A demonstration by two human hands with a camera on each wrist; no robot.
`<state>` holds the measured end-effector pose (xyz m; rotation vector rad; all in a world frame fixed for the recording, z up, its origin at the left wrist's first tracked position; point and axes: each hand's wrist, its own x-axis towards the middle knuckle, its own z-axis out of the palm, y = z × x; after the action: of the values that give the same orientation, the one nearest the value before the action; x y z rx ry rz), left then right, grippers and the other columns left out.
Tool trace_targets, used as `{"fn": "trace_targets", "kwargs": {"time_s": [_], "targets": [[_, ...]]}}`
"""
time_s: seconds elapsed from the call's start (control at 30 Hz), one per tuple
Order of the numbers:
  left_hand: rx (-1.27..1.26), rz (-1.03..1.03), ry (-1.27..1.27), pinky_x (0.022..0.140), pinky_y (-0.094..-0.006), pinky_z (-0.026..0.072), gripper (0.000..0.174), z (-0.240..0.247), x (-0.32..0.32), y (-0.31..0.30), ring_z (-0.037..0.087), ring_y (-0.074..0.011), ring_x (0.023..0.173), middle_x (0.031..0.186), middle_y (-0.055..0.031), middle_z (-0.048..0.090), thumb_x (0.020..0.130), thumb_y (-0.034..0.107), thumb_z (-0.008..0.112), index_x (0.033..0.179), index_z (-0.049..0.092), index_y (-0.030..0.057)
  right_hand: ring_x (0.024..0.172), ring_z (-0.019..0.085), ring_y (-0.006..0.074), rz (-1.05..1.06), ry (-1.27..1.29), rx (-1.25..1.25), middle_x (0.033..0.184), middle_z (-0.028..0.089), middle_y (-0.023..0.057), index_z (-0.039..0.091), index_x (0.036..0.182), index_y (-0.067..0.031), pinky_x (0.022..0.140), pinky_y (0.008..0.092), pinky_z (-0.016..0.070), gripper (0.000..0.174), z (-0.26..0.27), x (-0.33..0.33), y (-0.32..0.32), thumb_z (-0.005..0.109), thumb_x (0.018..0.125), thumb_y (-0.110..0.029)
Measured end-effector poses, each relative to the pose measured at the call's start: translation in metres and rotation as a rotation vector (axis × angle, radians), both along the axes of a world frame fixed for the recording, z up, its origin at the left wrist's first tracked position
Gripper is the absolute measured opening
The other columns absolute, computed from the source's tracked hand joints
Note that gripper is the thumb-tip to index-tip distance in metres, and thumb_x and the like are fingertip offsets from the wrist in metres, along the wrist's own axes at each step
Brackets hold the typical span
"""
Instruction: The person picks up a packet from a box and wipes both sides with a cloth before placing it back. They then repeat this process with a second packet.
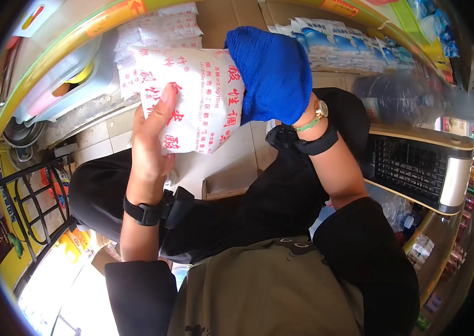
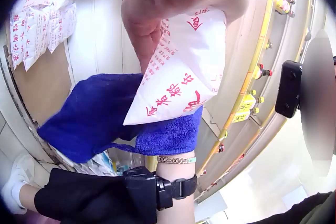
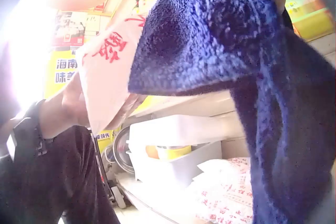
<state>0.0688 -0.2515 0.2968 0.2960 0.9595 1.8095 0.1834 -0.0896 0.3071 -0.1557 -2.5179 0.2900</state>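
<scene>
Holding a white packet (image 1: 198, 95) printed with red characters, the left hand (image 1: 150, 140) is raised at the middle of the head view. Its thumb lies across the front face and the other fingers are curled behind, so the packet is firmly pinched along its 8 o'clock edge. The packet hangs in the air, tilted, in front of the shelf. A blue cloth (image 1: 273, 70) presses against the packet's 2 o'clock corner and overlaps it. The cloth is draped over the right hand (image 1: 303, 113) and covers it down to the wrist; whether those fingers are curled or flat under it cannot be told. A watch (image 1: 321, 108) and a thin band sit on that wrist, just at the cloth's 5 o'clock edge. The left wrist view shows the packet's lower corner resting on the cloth.

At 12 o'clock more packets (image 1: 161, 25) of the same kind are stacked on the shelf, with blue-printed bags (image 1: 338, 39) at 1 o'clock. A pale tub (image 1: 74, 84) stands at 10 o'clock, a black crate (image 1: 410, 165) at 3 o'clock and a wire rack (image 1: 35, 196) at 8 o'clock.
</scene>
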Motion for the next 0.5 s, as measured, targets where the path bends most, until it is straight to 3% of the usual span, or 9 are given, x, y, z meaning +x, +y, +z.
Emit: {"fn": "trace_targets", "kwargs": {"time_s": [0.13,0.17,0.2,0.27,0.3,0.33,0.43,0.5], "targets": [[-0.212,-0.043,0.213,0.075,-0.0288,0.0473,0.042,-0.002,-0.001,0.004,0.060,-0.0164,0.085,0.097,-0.0126,0.062,0.086,0.028,0.059,0.108,0.055,-0.0069,0.063,0.056,0.0345,0.002,-0.001,-0.005,0.079,0.056,0.0152,0.054,0.081,-0.0065,0.055,0.0379,0.0448,0.035,-0.002,-0.016,-0.008,0.068,0.051,-0.016],[-0.243,-0.060,0.267,0.073,-0.0273,0.0465,0.039,-0.007,0.001,0.004,0.059,-0.0144,0.082,0.093,-0.0108,0.062,0.086,0.028,0.060,0.105,0.057,-0.0063,0.065,0.056,0.0348,0.120,-0.006,-0.022,0.087,0.056,0.0187,0.055,0.092,-0.0039,0.057,0.0389,0.0460,0.038,-0.002,-0.016,-0.007,0.066,0.058,-0.017],[-0.276,-0.075,0.320,0.071,-0.0258,0.0456,0.037,-0.011,0.003,0.004,0.058,-0.0124,0.078,0.089,-0.0090,0.063,0.085,0.027,0.062,0.102,0.059,-0.0057,0.065,0.056,0.0348,0.127,-0.009,-0.024,0.087,0.056,0.0187,0.055,0.092,-0.0039,0.057,0.0389,0.0460,0.038,-0.004,-0.016,-0.012,0.066,0.058,-0.017],[-0.266,-0.075,0.372,0.068,-0.0241,0.0444,0.033,-0.012,0.006,0.003,0.057,-0.0100,0.075,0.084,-0.0066,0.063,0.085,0.026,0.063,0.097,0.061,-0.0044,0.071,0.057,0.0352,0.275,0.117,-0.302,0.096,0.055,0.0218,0.053,0.105,-0.0027,0.060,0.0389,0.0468,0.046,-0.009,-0.014,-0.023,0.063,0.065,-0.021],[-0.256,-0.083,0.377,0.068,-0.0239,0.0443,0.032,-0.009,0.008,0.002,0.056,-0.0096,0.074,0.084,-0.0060,0.063,0.085,0.025,0.063,0.097,0.061,-0.0041,0.080,0.057,0.0358,0.266,0.139,-0.201,0.103,0.055,0.0221,0.050,0.115,-0.0017,0.068,0.0397,0.0475,0.055,-0.010,-0.012,-0.022,0.063,0.068,-0.028],[-0.245,-0.092,0.382,0.068,-0.0238,0.0441,0.031,-0.007,0.008,0.002,0.056,-0.0093,0.074,0.083,-0.0055,0.063,0.085,0.025,0.063,0.096,0.061,-0.0038,0.080,0.057,0.0358,0.265,0.138,-0.201,0.103,0.055,0.0221,0.050,0.115,-0.0017,0.068,0.0397,0.0475,0.055,-0.014,-0.009,-0.019,0.063,0.068,-0.028],[-0.192,-0.095,0.401,0.069,-0.0245,0.0449,0.033,0.000,0.002,-0.001,0.058,-0.0107,0.074,0.083,-0.0068,0.063,0.083,0.026,0.065,0.096,0.061,-0.0038,0.100,0.053,0.0372,0.262,-0.012,-0.179,0.114,0.053,0.0185,0.046,0.123,0.0007,0.087,0.0430,0.0425,0.079,-0.020,0.000,-0.008,0.068,0.062,-0.044],[-0.134,-0.088,0.365,0.071,-0.0260,0.0458,0.035,0.002,-0.001,-0.003,0.059,-0.0133,0.076,0.085,-0.0090,0.064,0.082,0.027,0.065,0.098,0.061,-0.0047,0.101,0.053,0.0369,0.289,-0.131,-0.230,0.115,0.053,0.0184,0.046,0.124,0.0003,0.087,0.0427,0.0426,0.081,-0.021,0.004,0.001,0.069,0.060,-0.045]]}}
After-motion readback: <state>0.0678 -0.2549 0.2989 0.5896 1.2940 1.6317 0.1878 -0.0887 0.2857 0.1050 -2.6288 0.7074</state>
